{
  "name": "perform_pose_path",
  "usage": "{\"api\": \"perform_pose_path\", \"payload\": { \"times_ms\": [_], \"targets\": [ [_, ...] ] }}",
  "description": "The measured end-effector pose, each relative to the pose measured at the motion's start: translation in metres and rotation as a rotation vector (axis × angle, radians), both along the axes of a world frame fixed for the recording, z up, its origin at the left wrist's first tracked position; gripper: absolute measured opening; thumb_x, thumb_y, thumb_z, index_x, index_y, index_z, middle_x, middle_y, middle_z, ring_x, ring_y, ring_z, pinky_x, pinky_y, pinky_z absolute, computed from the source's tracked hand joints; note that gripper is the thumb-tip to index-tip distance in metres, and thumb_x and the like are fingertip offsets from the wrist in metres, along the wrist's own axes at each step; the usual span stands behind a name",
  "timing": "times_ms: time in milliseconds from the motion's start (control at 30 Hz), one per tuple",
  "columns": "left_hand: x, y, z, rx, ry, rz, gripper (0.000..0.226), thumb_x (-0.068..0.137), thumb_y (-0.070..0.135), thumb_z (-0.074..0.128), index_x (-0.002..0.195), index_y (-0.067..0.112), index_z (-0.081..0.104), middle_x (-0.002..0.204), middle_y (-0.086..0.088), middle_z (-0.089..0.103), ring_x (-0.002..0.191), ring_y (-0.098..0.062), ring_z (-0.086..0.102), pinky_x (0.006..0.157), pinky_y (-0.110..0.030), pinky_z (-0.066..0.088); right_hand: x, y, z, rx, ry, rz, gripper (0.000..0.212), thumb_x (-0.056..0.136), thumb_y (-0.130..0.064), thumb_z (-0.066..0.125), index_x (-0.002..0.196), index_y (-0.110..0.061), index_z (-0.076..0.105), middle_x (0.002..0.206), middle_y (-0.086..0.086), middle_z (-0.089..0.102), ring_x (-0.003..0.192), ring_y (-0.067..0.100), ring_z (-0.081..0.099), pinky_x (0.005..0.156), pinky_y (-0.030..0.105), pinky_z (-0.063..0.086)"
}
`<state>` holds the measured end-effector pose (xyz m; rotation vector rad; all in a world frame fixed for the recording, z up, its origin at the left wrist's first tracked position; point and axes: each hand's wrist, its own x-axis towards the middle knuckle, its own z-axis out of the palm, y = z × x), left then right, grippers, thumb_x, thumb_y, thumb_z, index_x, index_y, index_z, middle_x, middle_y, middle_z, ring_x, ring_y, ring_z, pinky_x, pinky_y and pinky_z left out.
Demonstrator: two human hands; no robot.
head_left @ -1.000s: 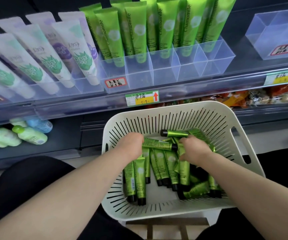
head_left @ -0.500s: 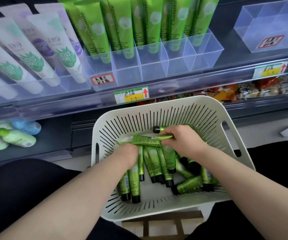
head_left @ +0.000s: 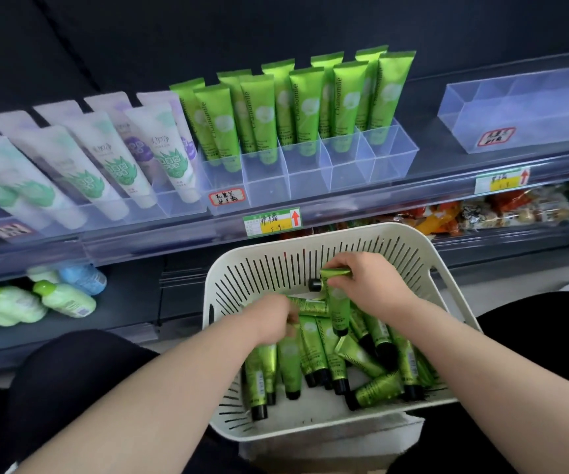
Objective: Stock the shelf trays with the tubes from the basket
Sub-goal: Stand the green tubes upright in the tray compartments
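A white slotted basket [head_left: 423, 268] sits on my lap, holding several small green tubes with black caps [head_left: 314, 357]. My right hand [head_left: 372, 285] pinches the crimped end of one green tube [head_left: 339, 306] and holds it cap-down above the pile. My left hand [head_left: 273, 319] reaches into the pile and grips another green tube [head_left: 308, 305] that lies across the others. On the shelf above, a clear divided tray [head_left: 310, 172] holds upright green Chamomile tubes [head_left: 296, 107] at the back of its compartments.
White tubes [head_left: 112, 159] fill trays at the shelf's left. A clear tray [head_left: 522, 114] stands on the right. Price tags [head_left: 273, 222] hang on the shelf edge. Bottles [head_left: 60, 295] lie on the lower left shelf, snack packets [head_left: 502, 210] on the lower right.
My right hand has lifted one tube up out of the pile, turning it cap-down. My left hand has shifted right onto the crosswise tube. The view has tilted up toward the shelf.
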<state>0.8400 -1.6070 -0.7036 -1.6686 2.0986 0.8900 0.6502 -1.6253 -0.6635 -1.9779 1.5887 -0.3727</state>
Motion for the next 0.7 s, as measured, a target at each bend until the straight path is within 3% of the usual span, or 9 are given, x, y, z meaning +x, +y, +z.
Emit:
{"api": "perform_pose_path", "payload": {
  "times_ms": [67, 433, 533, 700],
  "targets": [
    [-0.003, -0.004, 0.019, -0.102, 0.078, 0.069, 0.031, 0.092, 0.02, 0.064, 0.122, 0.015, 0.064, 0.122, -0.006, 0.064, 0.112, -0.023, 0.059, 0.096, -0.033, 0.045, -0.002, 0.001, 0.016, -0.056, 0.005, -0.023, 0.021, 0.084, -0.023, 0.066, 0.104, -0.028, 0.069, 0.096, -0.006, 0.071, 0.091, 0.017, 0.064, 0.08, 0.034, 0.052],
    [-0.026, -0.022, 0.156, -0.74, 0.404, 0.277, 0.02, 0.095, 0.018, 0.056, 0.107, 0.02, 0.072, 0.105, 0.001, 0.071, 0.098, -0.02, 0.062, 0.085, -0.031, 0.049, -0.033, 0.004, 0.119, -0.415, 0.027, -0.149, 0.021, 0.088, -0.022, 0.06, 0.108, -0.027, 0.067, 0.103, -0.003, 0.067, 0.1, 0.022, 0.057, 0.081, 0.038, 0.049],
    [-0.038, -0.029, 0.193, -0.859, 0.47, 0.319, 0.023, 0.095, 0.017, 0.056, 0.111, 0.02, 0.072, 0.108, 0.0, 0.071, 0.102, -0.021, 0.061, 0.082, -0.026, 0.043, -0.042, -0.001, 0.141, -0.527, 0.008, -0.216, 0.022, 0.088, -0.022, 0.059, 0.107, -0.029, 0.068, 0.099, -0.006, 0.057, 0.095, 0.021, 0.056, 0.075, 0.037, 0.049],
    [-0.064, -0.051, 0.234, -1.017, 0.538, 0.362, 0.026, 0.096, 0.017, 0.054, 0.117, 0.018, 0.07, 0.116, -0.001, 0.069, 0.11, -0.021, 0.059, 0.085, -0.022, 0.038, -0.059, -0.018, 0.162, -0.61, 0.01, -0.298, 0.021, 0.093, -0.021, 0.056, 0.11, -0.029, 0.066, 0.106, -0.002, 0.058, 0.104, 0.023, 0.051, 0.073, 0.038, 0.048]
  ]
}}
